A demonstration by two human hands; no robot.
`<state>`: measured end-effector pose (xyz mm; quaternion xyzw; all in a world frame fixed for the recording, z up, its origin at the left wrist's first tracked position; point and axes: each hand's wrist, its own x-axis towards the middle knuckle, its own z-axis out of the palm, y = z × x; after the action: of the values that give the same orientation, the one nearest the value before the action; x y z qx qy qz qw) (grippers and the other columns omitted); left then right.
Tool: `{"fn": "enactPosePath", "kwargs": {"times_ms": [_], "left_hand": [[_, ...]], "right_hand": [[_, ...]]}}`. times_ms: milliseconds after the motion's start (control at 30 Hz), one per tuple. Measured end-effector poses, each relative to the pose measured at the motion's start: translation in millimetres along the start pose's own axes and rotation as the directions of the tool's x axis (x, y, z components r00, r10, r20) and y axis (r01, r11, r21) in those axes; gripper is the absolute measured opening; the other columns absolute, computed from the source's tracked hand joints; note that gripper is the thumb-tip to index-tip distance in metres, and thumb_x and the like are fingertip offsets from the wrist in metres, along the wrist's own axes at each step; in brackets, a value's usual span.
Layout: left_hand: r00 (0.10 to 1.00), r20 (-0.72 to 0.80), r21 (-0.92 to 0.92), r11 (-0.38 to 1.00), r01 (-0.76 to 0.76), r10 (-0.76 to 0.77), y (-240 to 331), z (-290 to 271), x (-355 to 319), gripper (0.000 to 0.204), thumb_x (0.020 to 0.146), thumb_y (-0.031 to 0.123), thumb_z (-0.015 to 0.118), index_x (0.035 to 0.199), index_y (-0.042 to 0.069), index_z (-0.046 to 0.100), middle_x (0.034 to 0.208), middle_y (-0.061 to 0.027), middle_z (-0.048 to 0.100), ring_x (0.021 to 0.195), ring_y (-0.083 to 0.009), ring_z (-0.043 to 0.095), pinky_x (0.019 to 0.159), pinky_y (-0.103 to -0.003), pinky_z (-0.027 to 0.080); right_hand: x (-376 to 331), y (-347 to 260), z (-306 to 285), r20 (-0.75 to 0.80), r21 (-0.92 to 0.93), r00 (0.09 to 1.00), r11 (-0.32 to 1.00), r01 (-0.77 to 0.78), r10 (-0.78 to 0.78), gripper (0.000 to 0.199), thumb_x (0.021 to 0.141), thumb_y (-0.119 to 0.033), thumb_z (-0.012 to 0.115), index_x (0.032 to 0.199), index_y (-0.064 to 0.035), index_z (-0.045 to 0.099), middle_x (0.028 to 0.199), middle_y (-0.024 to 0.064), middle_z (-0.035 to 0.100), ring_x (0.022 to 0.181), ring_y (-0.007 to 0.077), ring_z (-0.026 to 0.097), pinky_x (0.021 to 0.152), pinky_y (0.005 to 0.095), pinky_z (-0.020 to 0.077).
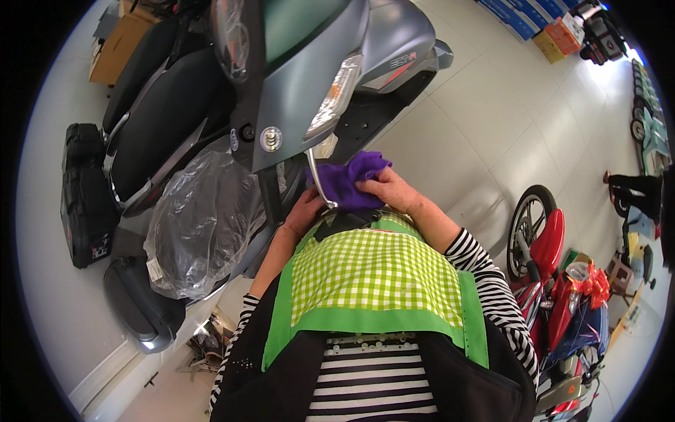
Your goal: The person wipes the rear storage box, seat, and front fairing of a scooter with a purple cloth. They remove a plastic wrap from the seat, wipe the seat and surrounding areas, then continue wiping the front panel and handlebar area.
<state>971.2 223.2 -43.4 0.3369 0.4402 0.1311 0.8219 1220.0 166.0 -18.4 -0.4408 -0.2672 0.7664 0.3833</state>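
Note:
A crumpled purple cloth (pixel 351 184) is bunched between my two hands, just in front of my waist. My right hand (pixel 392 190) is closed on the cloth's right side, thumb on top. At the left edge of the cloth is my left hand (pixel 306 211), its fingers curled against it and partly hidden by the lever and cloth. A slim silver lever (pixel 320 179) with a rounded end hangs down across the cloth. It juts from the grey scooter (pixel 299 91), whose body panel with a clear and amber lamp (pixel 337 95) stands right ahead of me.
Clear plastic wrap (pixel 204 218) covers part of a black-seated scooter (pixel 165 126) at left. A red motorbike (pixel 548 246) stands close at my right. Boxes (pixel 559 39) and another person's leg (pixel 636 181) are farther off on the tiled floor (pixel 485 105).

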Motion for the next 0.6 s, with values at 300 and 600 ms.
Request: {"fn": "enactPosePath", "kwargs": {"times_ms": [300,600], "left_hand": [[0.95,0.31,0.434,0.884,-0.174,0.035,14.6,4.9,8.0,0.037,0.098,0.014,0.057,0.133,0.003,0.057,0.121,-0.0037,0.065,0.107,-0.0124,0.06,0.094,-0.029,0.047],[0.993,0.028,0.323,0.939,-0.117,0.114,-24.0,-13.3,8.1,0.043,0.099,0.021,0.059,0.139,0.009,0.053,0.116,-0.0009,0.063,0.091,-0.0082,0.062,0.078,-0.023,0.048]], "right_hand": [[8.5,4.2,3.6,0.051,-0.642,0.978,0.744,0.186,-0.201,0.045,0.081,-0.033,0.073,0.113,-0.0038,0.063,0.101,0.0166,0.069,0.095,0.0296,0.066,0.089,0.0406,0.0497],[33.5,-103.1,-28.9,-0.224,-0.692,0.578,0.546,0.473,-0.785,0.038,0.078,-0.024,0.069,0.111,-0.0071,0.062,0.11,0.017,0.063,0.099,0.0318,0.064,0.086,0.041,0.0505]]}}
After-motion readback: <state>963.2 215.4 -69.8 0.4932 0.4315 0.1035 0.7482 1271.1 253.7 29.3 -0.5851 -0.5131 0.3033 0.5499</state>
